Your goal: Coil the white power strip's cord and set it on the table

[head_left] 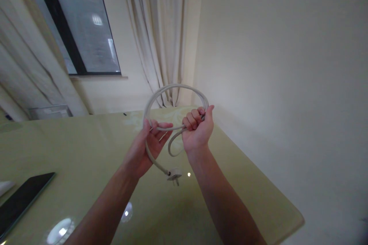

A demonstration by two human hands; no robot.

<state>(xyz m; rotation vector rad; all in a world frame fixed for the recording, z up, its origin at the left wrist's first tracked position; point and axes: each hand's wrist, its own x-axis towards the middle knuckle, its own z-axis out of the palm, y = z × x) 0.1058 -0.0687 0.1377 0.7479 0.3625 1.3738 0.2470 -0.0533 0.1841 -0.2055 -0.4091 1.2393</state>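
A pale grey power cord (178, 85) is looped into a coil and held up above the table between both hands. My left hand (149, 145) pinches the coil's left side between thumb and fingers, its other fingers stretched along the lower strand. My right hand (198, 126) is wrapped in a fist around the coil's right side, thumb pointing up. From my left hand a length of cord hangs down to the plug (174, 174), whose metal prongs point downward. A smaller loop droops beside my right hand. The cord's other end is not visible.
The glossy yellow-green table (94, 149) has a rounded corner at the right, close to the wall (281, 76). A dark flat slab-like device (23, 203) lies at the left, beside a partly seen white object (5, 187). A small dark bit (124, 114) lies near the far edge, before curtains (161, 26).
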